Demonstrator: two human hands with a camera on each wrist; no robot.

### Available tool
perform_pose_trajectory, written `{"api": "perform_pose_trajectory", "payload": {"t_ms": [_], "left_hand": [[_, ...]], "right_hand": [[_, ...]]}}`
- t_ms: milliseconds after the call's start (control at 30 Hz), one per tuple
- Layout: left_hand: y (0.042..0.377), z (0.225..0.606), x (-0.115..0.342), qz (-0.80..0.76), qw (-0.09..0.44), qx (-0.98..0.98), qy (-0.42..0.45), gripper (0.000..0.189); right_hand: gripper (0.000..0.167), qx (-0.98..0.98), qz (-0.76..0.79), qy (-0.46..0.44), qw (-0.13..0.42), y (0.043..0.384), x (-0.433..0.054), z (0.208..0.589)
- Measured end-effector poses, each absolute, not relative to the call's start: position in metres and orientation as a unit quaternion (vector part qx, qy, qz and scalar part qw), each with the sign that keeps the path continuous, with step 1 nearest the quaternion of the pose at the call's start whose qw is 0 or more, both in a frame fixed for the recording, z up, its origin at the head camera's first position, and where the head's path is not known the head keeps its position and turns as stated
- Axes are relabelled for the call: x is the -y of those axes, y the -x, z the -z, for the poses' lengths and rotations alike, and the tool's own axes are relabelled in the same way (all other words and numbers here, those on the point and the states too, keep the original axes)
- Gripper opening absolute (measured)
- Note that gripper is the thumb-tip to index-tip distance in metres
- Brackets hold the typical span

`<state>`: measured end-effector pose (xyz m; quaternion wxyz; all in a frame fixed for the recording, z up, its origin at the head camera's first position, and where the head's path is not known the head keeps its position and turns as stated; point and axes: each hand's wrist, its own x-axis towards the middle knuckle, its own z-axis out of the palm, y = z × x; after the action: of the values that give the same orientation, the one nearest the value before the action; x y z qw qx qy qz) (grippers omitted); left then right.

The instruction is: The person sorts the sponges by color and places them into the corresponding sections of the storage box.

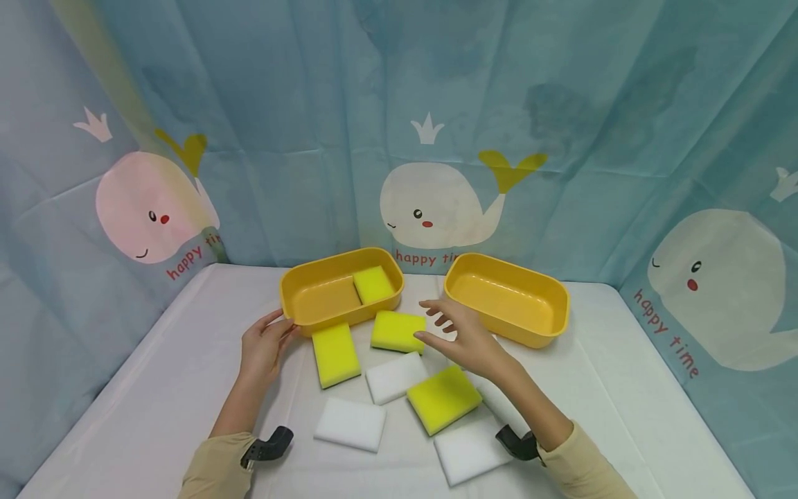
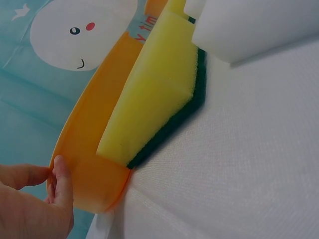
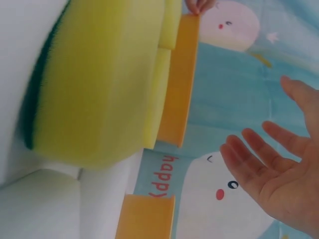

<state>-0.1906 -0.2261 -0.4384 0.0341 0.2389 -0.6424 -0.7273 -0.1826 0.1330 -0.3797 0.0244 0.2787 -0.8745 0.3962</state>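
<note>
My left hand (image 1: pixel 264 346) pinches the rim of the left yellow plastic tray (image 1: pixel 321 301) at its near left corner; in the left wrist view the thumb and a finger (image 2: pixel 62 184) meet at that rim. Inside this tray lies one yellow sponge (image 1: pixel 373 284), at the right end. My right hand (image 1: pixel 464 339) hovers with fingers spread, holding nothing, just in front of the right yellow tray (image 1: pixel 505 294). Below and left of it lie yellow sponges with dark green undersides, one (image 1: pixel 397 331) near the fingertips, another (image 1: pixel 335 355) by the left tray, a third (image 1: pixel 444 400) nearer.
Several white sponge blocks lie on the white-covered table, one (image 1: pixel 395 378) in the middle, one (image 1: pixel 351 423) at front left, one (image 1: pixel 472 449) at front right. Another (image 1: pixel 505 409) is partly hidden by my right forearm. A blue whale-print curtain (image 1: pixel 299 138) encloses the table's back and sides.
</note>
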Motion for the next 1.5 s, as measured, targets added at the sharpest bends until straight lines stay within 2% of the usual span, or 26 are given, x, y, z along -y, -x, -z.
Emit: {"api": "perform_pose_trajectory", "payload": {"t_ms": [767, 1133, 1500], "left_hand": [[0.191, 0.439, 0.227, 0.734, 0.03, 0.635, -0.24, 0.059], [0.191, 0.437, 0.226, 0.729, 0.037, 0.638, -0.247, 0.058], [0.191, 0.438, 0.227, 0.726, 0.033, 0.64, -0.249, 0.059]], "right_hand": [[0.057, 0.877, -0.385, -0.287, 0.008, 0.161, -0.166, 0.394], [0.063, 0.871, -0.375, -0.316, -0.024, 0.158, -0.171, 0.402], [0.073, 0.867, -0.374, -0.317, -0.088, 0.16, -0.177, 0.413]]}}
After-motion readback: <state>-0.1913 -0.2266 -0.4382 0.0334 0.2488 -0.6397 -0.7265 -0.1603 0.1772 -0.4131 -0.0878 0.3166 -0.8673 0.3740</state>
